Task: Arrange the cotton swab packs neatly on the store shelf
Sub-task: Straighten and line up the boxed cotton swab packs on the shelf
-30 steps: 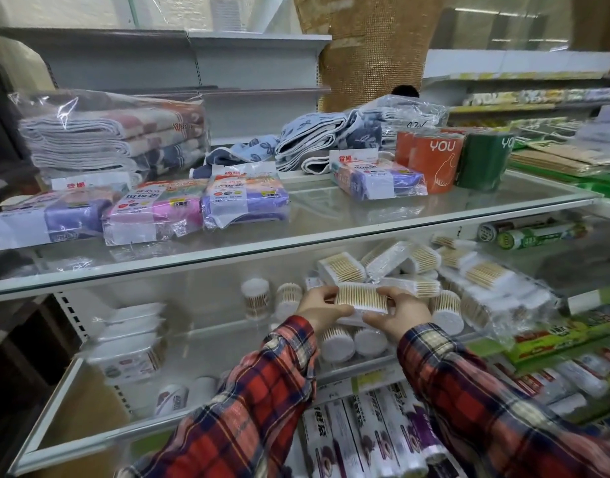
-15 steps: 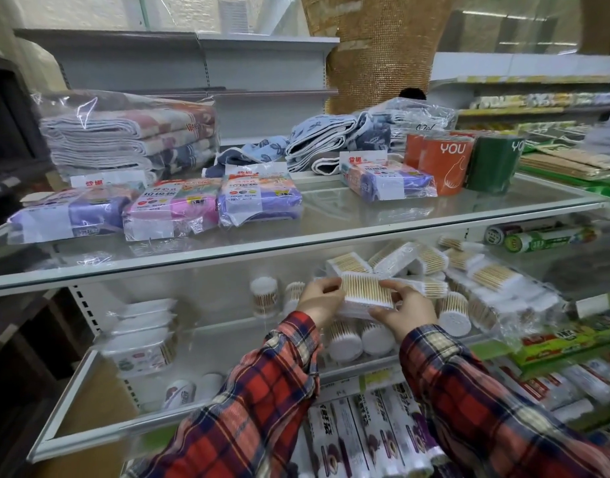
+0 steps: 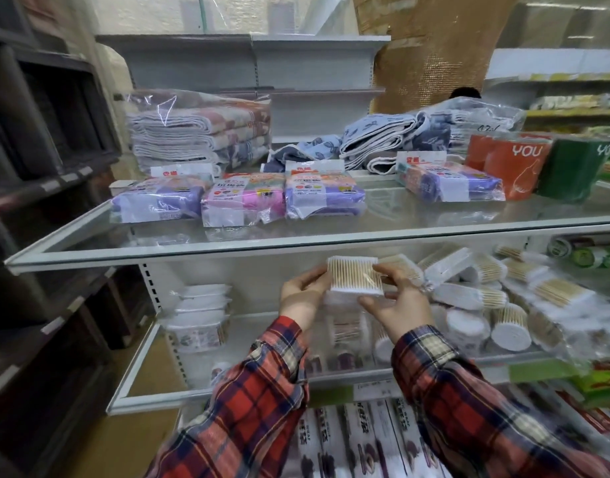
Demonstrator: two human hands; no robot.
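Observation:
A flat rectangular pack of wooden-stick cotton swabs (image 3: 353, 276) is held up between both hands, just under the upper glass shelf. My left hand (image 3: 302, 296) grips its left edge. My right hand (image 3: 398, 301) pinches its right side and lower corner. To the right, several more swab packs (image 3: 469, 291) lie in a loose, tilted heap on the middle glass shelf (image 3: 248, 326). Round swab tubs (image 3: 508, 327) lie on their sides below the heap. More round tubs stand behind my wrists, partly hidden.
The upper glass shelf (image 3: 400, 222) carries bagged purple and pink packs (image 3: 243, 203), folded towels (image 3: 200, 131) and orange and green rolls (image 3: 514, 165). White packs (image 3: 202, 305) are stacked at the middle shelf's left. Boxed tubes (image 3: 362, 439) fill the shelf below. Dark shelving stands left.
Both hands have lifted the flat swab pack up off the heap and a little leftward. The camera has turned left, so the shelves sit further right in view.

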